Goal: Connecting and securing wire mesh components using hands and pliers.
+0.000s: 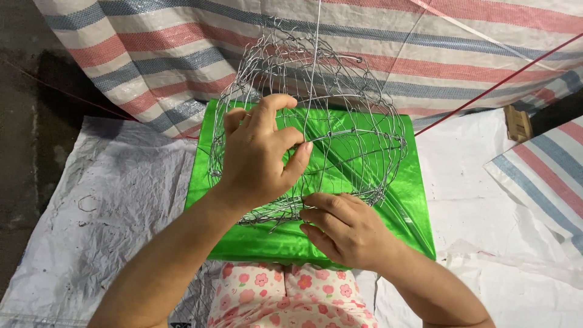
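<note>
Both hands hold a silver wire mesh basket (316, 121) above a shiny green cushion (401, 206) — the left hand (258, 155) pinches strands near its side, the right hand (343, 228) pinches the lower rim, each grip narrow on wire.

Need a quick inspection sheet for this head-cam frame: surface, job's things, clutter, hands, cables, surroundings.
Surface: shiny green sheet over a flat board, lying on white woven sheeting.
Job's things: silver wire mesh frame, rounded and open, standing on the green sheet.
Clutter: small wooden block at right, on the white sheeting.
Hands: left hand grips the frame's near side, fingers through the mesh; right hand pinches wire at the lower edge.
Cables: red cord running diagonally at right; pale string rising from the frame's top.
Surroundings: striped tarp behind; dark floor at left; floral cloth at the bottom edge.
</note>
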